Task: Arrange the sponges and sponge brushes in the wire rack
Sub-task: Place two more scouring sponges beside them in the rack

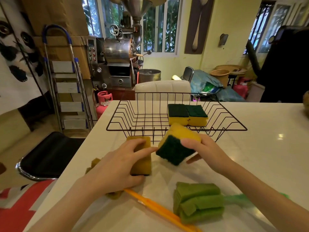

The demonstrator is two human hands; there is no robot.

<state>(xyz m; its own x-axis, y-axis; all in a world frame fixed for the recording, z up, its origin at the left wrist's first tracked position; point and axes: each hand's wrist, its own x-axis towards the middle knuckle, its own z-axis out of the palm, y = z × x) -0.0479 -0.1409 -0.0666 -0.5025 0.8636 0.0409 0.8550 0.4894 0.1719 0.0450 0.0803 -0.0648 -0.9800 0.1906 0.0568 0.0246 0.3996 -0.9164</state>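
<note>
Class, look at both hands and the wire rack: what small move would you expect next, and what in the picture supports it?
Probably the right hand carries its lifted sponge forward over the wire rack rim and sets it beside the two sponges already lying at the rack's right. The sponge is held off the table just short of the rim, while the left hand only rests on another sponge on the table.

Black wire rack, yellow-and-dark-green sponges, green brush head, orange handle
</note>
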